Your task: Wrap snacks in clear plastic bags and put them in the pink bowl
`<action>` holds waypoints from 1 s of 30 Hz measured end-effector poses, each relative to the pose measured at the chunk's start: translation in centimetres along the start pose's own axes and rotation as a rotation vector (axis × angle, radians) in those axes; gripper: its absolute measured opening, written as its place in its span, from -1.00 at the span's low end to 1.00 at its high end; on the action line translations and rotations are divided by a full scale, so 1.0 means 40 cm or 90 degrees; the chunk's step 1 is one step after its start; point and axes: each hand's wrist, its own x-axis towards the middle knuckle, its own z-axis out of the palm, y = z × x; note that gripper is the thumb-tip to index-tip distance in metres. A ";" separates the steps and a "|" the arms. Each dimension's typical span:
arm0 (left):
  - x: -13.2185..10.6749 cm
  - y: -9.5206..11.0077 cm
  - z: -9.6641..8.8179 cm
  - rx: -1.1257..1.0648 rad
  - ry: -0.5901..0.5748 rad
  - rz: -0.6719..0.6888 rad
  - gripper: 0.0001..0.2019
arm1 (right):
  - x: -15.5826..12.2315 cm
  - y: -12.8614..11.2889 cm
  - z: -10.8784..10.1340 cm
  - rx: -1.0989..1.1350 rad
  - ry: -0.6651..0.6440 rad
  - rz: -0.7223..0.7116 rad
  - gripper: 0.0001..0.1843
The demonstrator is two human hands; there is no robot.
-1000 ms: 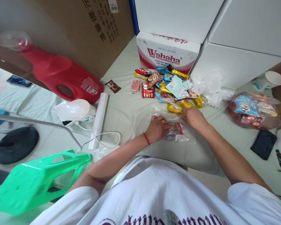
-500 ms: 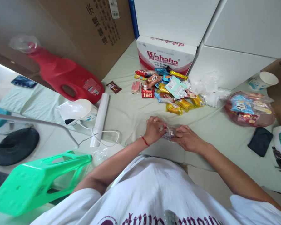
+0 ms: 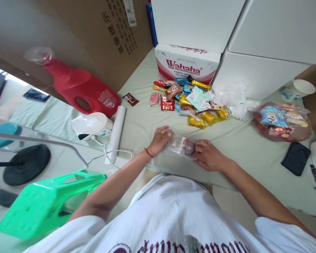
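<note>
A clear plastic packet (image 3: 183,146) with dark contents and a red-and-white label lies on the cloth in front of me. My right hand (image 3: 210,154) grips its right end between thumb and curled fingers. At the packet's left end is my left hand (image 3: 160,140), with fingers apart and fingertips beside the loose clear plastic; whether they touch it is hard to tell. Beyond both hands sits a pile of wrapped snacks (image 3: 196,121) in yellow, blue and red. A small brown sachet (image 3: 130,99) and a pink packet (image 3: 154,98) lie left of the pile.
A Wahaha carton (image 3: 186,63) stands behind the pile. On the right are crumpled clear bags (image 3: 235,100), a snack-filled reddish bowl (image 3: 258,123), a paper cup (image 3: 297,90) and a black pouch (image 3: 295,159). Leftward are a red jug (image 3: 79,88), a white roll (image 3: 116,135) and a green stool (image 3: 28,207).
My left hand has moved left, off the middle of the packet, and its fingers have spread. More of the packet and its label now shows. The right hand stays at its right end.
</note>
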 end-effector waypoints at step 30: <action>-0.044 0.212 0.190 0.197 0.054 -0.088 -0.62 | -0.086 -0.034 0.136 0.000 0.400 0.558 -0.52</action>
